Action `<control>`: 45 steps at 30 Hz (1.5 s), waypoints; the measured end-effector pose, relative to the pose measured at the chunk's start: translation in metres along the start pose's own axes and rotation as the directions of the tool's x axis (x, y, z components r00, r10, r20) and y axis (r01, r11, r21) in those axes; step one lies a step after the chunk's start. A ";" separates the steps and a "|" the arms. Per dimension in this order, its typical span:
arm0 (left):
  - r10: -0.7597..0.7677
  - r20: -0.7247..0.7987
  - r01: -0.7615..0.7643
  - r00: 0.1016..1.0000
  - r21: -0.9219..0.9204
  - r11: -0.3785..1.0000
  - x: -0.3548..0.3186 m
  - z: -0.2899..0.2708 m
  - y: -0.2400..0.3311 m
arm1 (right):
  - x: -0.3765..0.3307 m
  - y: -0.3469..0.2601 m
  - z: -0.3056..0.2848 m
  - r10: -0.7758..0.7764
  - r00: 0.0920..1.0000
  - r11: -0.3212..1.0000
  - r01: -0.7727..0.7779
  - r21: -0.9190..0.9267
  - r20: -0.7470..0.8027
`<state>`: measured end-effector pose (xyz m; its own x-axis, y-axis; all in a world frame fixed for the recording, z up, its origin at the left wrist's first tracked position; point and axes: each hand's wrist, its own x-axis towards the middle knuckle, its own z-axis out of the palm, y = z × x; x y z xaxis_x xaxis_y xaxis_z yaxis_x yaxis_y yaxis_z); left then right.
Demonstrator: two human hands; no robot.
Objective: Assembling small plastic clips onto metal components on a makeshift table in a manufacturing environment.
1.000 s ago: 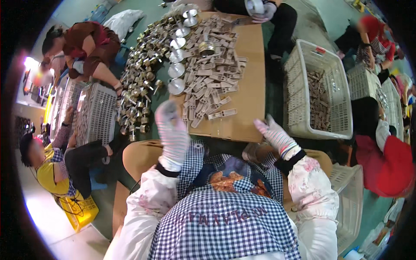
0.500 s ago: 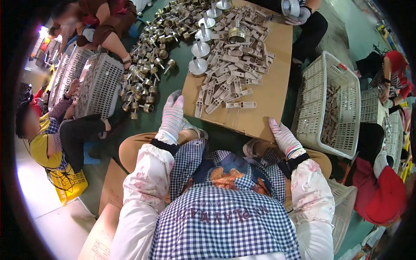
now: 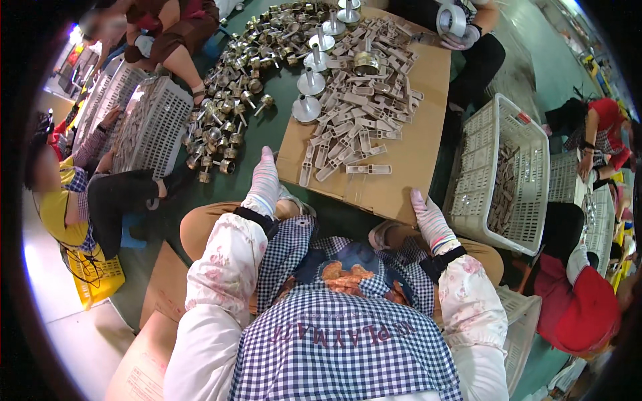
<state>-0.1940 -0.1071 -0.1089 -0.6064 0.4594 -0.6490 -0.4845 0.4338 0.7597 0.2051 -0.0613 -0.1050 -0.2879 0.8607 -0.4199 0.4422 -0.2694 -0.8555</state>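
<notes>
In front of me lies a cardboard box (image 3: 394, 190) whose flat top bears a heap of grey plastic clip-like pieces (image 3: 364, 110). My left hand (image 3: 263, 184), in a striped glove, is against the box's near left corner, its other fingers hidden behind the raised one. At the near right corner my right hand (image 3: 431, 224), gloved alike, grips the edge with its thumb up and the fingers out of sight below. Several round metal discs with stems (image 3: 306, 108) stand along the left edge. One brass-coloured metal cup with a stem (image 3: 366, 63) rests on the heap.
Many metal cups with stems (image 3: 231, 110) cover the green floor to the left. A white plastic basket (image 3: 461, 200) with more grey pieces stands at the right. Across the box a person's gloved hand (image 3: 461, 40) is beside a tape roll (image 3: 451, 20). Other people sit around.
The whole view has shifted slightly. My left hand's fingers have drawn closer together at the box corner, and my right hand stays on its corner. The heap looks the same.
</notes>
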 end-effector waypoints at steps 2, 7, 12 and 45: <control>0.050 0.034 -0.051 0.998 0.030 0.998 0.003 -0.002 -0.005 | -0.001 0.000 -0.002 -0.001 0.999 0.999 0.003 0.047 -0.042; 0.239 0.051 -0.239 0.970 -0.011 0.971 -0.010 -0.006 -0.011 | -0.008 0.000 -0.003 0.018 0.998 0.978 -0.004 0.210 -0.064; 0.525 0.098 -0.499 0.846 -0.205 0.842 -0.055 -0.016 0.037 | -0.033 -0.043 -0.011 0.078 0.994 0.931 -0.043 0.363 -0.082; 0.734 -0.027 -0.700 0.678 -0.326 0.635 -0.113 -0.014 0.099 | -0.060 -0.097 -0.028 -0.283 0.889 0.929 0.347 0.128 -0.361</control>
<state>-0.1821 -0.1267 0.0403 -0.7838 0.6095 0.1187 -0.0883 -0.2986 0.9503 0.2035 -0.0742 0.0113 -0.0746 0.9970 -0.0222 0.2020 -0.0067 -0.9794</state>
